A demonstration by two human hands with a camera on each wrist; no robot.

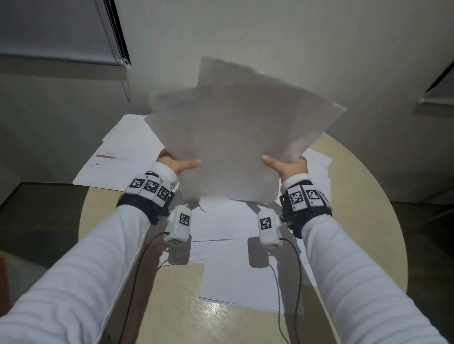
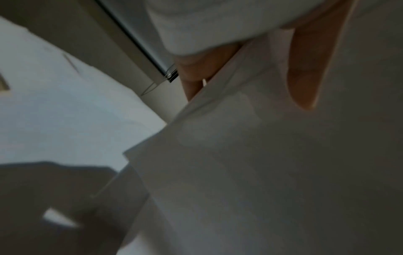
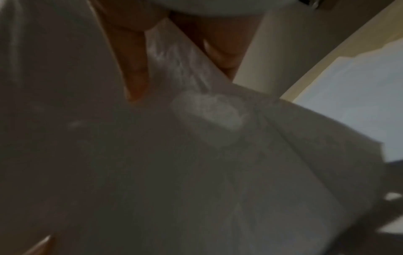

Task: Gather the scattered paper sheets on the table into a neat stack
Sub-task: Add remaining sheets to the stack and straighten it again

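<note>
Bare table (image 1: 179, 319) at near edge; loose sheets (image 1: 243, 275) across the middle.

White sleeves (image 1: 94, 257), seemingly tag-marked wristbands (image 1: 150, 188)

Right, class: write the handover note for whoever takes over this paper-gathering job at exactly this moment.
Left hand and right hand each grip a lower corner of the lifted bundle of sheets, held above the round table.
Done: several sheets gathered, but their edges fan out unevenly.
Left: loose sheets near the front, the printed sheet at far left, more sheets at right. Collect them, square the edges, set the stack down.
</note>
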